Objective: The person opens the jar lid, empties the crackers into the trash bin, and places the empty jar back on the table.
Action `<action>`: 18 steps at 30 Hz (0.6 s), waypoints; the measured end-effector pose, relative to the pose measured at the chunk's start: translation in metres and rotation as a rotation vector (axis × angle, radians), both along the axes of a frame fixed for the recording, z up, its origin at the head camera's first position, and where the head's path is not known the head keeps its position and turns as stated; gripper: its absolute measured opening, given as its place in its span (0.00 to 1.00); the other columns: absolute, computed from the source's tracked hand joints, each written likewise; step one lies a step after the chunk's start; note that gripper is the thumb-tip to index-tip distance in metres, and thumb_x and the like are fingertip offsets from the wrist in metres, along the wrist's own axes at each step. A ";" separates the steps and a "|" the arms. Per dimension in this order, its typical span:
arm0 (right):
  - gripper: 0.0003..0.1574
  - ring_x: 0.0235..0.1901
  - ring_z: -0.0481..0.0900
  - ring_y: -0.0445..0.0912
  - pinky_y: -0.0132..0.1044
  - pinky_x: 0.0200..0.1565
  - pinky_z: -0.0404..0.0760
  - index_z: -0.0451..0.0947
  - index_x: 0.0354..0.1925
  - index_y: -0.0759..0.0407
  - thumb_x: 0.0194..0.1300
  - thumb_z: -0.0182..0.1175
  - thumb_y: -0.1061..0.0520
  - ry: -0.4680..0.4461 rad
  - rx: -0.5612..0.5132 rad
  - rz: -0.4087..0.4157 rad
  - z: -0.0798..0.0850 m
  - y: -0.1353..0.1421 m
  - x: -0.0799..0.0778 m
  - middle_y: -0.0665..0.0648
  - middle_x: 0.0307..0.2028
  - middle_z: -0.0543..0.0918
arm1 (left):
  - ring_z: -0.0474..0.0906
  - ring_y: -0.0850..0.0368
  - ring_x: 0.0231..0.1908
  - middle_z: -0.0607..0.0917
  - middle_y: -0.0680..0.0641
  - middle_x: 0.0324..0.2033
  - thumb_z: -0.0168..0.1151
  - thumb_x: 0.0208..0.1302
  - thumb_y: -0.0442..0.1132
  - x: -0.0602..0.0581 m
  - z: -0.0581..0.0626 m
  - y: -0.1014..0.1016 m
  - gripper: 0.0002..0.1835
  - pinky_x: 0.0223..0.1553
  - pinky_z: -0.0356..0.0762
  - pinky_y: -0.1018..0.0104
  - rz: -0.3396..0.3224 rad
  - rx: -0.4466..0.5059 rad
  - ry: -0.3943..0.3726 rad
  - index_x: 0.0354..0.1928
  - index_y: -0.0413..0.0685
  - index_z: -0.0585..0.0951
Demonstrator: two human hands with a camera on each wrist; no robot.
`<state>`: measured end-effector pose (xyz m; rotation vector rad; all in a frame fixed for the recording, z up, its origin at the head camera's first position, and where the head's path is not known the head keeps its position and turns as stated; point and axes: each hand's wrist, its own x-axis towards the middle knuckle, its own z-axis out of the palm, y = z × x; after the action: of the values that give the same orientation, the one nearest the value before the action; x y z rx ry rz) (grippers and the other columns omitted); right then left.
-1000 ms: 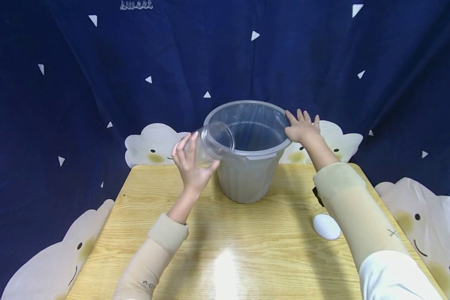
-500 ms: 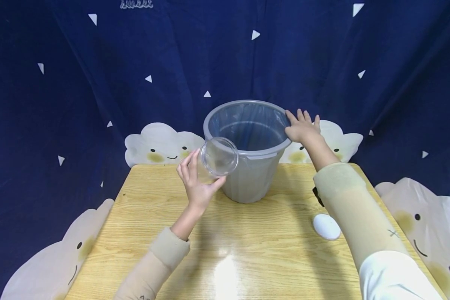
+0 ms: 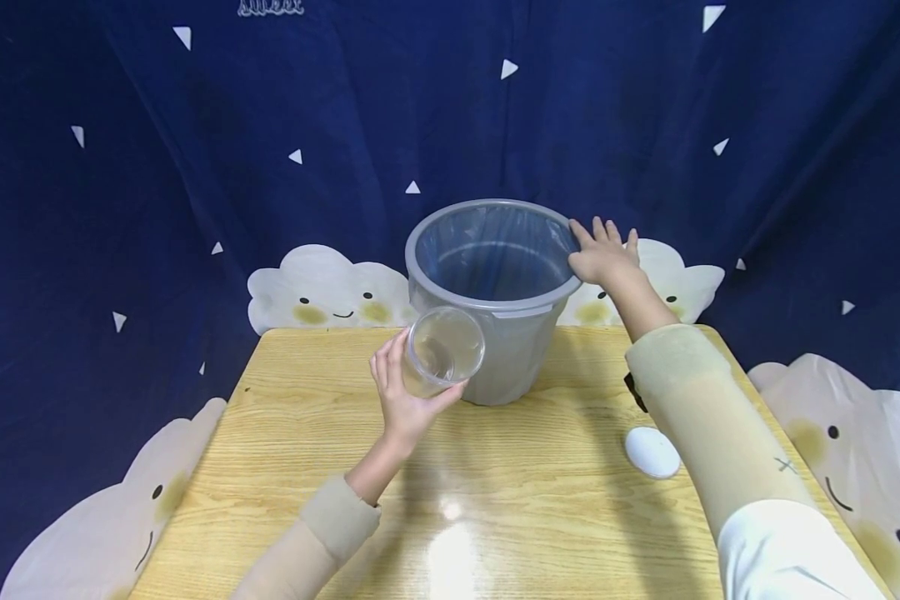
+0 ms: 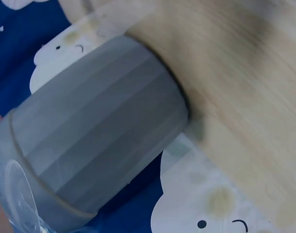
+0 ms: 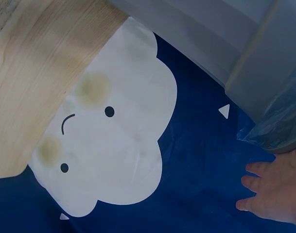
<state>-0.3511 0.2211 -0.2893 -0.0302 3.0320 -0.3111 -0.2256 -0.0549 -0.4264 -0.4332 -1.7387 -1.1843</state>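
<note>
My left hand grips a clear plastic jar round its side, its open mouth turned up toward the head camera. The jar overlaps the front left of a grey trash can in the head view. In the left wrist view only the edge of the clear jar shows at lower left, before the ribbed grey can. My right hand rests at the can's right rim with its fingers spread. A thin plastic liner hangs over the rim near that hand in the right wrist view.
A white oval lid-like disc lies on the wooden table, to the right, beside the right forearm. The can stands near the table's back edge. Behind it hangs a dark blue curtain with white cloud shapes.
My left hand has drawn the jar down and toward me, away from over the can's rim, tipping its mouth upward. The right hand has stayed at the rim.
</note>
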 end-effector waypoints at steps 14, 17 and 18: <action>0.41 0.68 0.29 0.63 0.61 0.61 0.23 0.34 0.71 0.55 0.61 0.33 0.53 -0.002 0.004 0.000 0.000 0.000 0.000 0.69 0.69 0.33 | 0.66 0.42 0.42 0.73 0.34 0.42 0.73 0.33 0.59 0.013 -0.025 0.004 0.48 0.46 0.63 0.60 -0.077 -0.027 -0.013 0.53 0.31 0.69; 0.42 0.67 0.28 0.62 0.61 0.61 0.23 0.34 0.71 0.55 0.61 0.33 0.53 -0.002 0.002 0.000 0.000 0.000 0.000 0.69 0.69 0.33 | 0.66 0.38 0.40 0.73 0.32 0.41 0.76 0.29 0.53 0.020 -0.024 0.006 0.48 0.46 0.63 0.63 -0.114 -0.003 -0.044 0.51 0.28 0.69; 0.42 0.67 0.28 0.62 0.61 0.61 0.23 0.34 0.71 0.55 0.61 0.33 0.53 -0.002 0.002 0.000 0.000 0.000 0.000 0.69 0.69 0.33 | 0.66 0.37 0.40 0.73 0.32 0.41 0.77 0.29 0.51 0.023 -0.021 0.007 0.48 0.47 0.64 0.64 -0.123 0.001 -0.061 0.51 0.27 0.68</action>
<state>-0.3511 0.2209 -0.2896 -0.0294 3.0305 -0.3080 -0.2022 -0.0476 -0.4471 -0.5147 -1.7851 -1.2973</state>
